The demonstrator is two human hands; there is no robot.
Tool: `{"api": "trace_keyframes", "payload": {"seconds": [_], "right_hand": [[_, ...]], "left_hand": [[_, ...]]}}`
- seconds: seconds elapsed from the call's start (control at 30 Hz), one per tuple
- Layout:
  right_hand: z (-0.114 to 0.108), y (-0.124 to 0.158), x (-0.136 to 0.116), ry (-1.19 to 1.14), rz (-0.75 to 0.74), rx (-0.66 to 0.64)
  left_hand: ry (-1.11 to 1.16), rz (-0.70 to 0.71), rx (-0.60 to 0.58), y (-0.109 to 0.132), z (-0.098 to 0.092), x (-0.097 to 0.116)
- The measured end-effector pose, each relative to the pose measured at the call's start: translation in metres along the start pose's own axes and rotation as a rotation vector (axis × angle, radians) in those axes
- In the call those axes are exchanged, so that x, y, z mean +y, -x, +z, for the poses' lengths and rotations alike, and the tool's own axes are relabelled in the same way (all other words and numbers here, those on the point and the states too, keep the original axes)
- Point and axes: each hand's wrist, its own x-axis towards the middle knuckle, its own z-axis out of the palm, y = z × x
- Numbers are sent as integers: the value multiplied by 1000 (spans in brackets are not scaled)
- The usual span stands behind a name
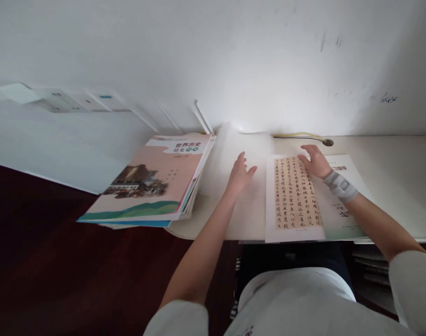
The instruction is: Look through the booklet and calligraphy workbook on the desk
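My left hand [240, 173] hovers between the book stack and the booklet, its thumb and fingers apart, with nothing in it. My right hand [315, 161], with a grey band on the wrist, is over the upper part of a calligraphy booklet [295, 200]. Its thumb and fingers are spread; whether they touch the paper I cannot tell. The booklet's left side shows columns of brush characters on tan paper; its right side is white and pale green, partly covered by my right arm. Under and around my left hand is a pale, blurred area.
A stack of books [153, 177], the top one with a pink cover, lies at the left end of the white desk [401, 186], overhanging its edge. A yellow cable [300, 134] runs along the wall to a round hole [328, 142]. Wall sockets [73, 100] are at the left.
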Motion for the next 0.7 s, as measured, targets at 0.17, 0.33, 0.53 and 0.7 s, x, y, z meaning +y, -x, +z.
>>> {"api": "trace_keyframes", "payload": {"seconds": [0.17, 0.33, 0.53, 0.7], "right_hand": [[-27, 96, -7, 48, -35, -116], [-13, 135, -11, -32, -87, -141], [-12, 132, -13, 20, -141, -177], [-11, 134, -14, 116, -180, -185]], "left_hand": [[-553, 813, 35, 116, 28, 14], [-662, 1112, 75, 183, 83, 12], [-632, 1168, 114, 176, 82, 2], [-665, 1147, 42, 182, 84, 0]]}}
